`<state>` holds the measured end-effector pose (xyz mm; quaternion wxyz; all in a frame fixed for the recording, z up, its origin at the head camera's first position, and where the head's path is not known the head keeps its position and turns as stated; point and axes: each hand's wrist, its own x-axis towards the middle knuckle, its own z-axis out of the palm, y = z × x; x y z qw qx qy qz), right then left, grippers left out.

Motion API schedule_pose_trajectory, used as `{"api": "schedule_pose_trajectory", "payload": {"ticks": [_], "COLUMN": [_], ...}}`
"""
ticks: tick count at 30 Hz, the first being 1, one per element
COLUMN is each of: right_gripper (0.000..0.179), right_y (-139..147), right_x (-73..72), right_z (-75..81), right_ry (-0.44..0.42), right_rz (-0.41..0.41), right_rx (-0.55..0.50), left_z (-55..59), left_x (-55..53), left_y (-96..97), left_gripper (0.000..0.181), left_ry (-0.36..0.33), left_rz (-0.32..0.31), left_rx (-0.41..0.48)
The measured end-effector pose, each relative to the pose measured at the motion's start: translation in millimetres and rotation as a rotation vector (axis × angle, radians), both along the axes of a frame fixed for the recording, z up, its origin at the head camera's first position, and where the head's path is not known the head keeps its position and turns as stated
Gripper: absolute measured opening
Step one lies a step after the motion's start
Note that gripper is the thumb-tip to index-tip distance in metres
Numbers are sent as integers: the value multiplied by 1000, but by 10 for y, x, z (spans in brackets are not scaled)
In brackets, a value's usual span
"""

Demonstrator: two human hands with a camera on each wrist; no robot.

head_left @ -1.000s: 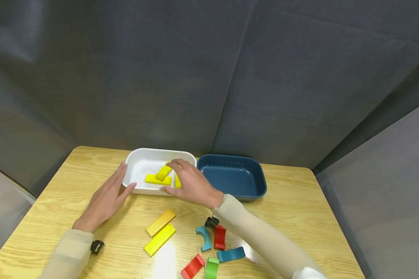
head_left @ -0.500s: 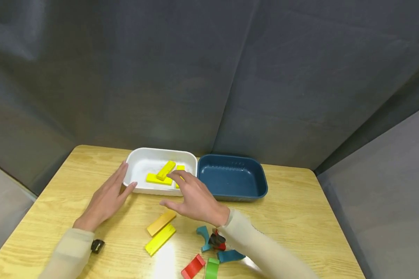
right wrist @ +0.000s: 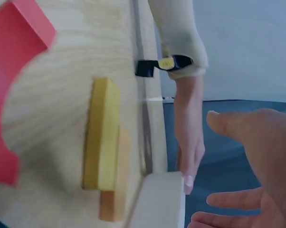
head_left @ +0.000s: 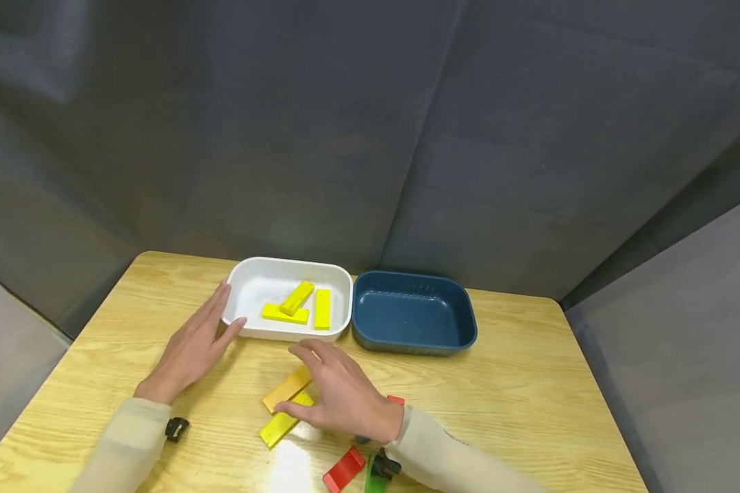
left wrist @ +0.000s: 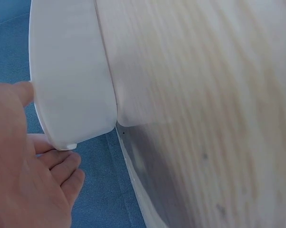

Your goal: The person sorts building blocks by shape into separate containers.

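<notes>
My left hand point(head_left: 188, 352) lies against the near left corner of the white plastic tub point(head_left: 262, 333). Its fingers run along the left side and the thumb touches the front wall; the left wrist view shows fingertips at the tub's rim point(left wrist: 48, 130). Three yellow wooden blocks sit inside, including an upright-lying one point(head_left: 323, 309) on the right. My right hand point(head_left: 345, 394), thumb and fingers spread and holding nothing, hovers over an orange-yellow block point(head_left: 280, 394) and a yellow block point(head_left: 275, 431) lying side by side on the table. It partly covers both in the head view.
A dark blue tub point(head_left: 413, 346) stands right beside the white one. Toward the front lie a red curved block point(head_left: 344, 469) and a green block point(head_left: 375, 483), with other pieces mostly hidden under the right arm. A dark curtain point(head_left: 284, 137) hangs behind the wooden table point(head_left: 530, 397).
My right hand has drawn back from above the white tub to over the two blocks on the table, uncovering the yellow block at the tub's right. The left hand stays at the tub.
</notes>
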<state>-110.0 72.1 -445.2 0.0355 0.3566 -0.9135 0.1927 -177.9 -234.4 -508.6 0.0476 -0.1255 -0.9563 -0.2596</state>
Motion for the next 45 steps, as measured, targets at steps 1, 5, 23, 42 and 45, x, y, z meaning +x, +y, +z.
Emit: {"api": "schedule_pose_trajectory", "payload": {"ticks": [1,5,23,42,45], "right_gripper": [82,82,90,90,92], "right_y": [-5,-24,-54,-208,-250], "right_x": [27,109,316,448,446], "right_z": [-19,-74,-277,-481,-502], "right_ry": [-13,-50,-84,72,95], "right_rz": [-3,-17,-65,-105,-110], "right_rx": [6,16,88,276,315], "left_z": [2,15,32,36,42], "left_x": [0,7,1,0,-2], "left_y": [3,8,27,17,19], "left_gripper": [85,86,86,86,86], "left_ry": [-1,-15,-4,-18,-26], "left_rz": [1,10,9,6,6], "left_rx": [-2,-8,-2,2,6]}}
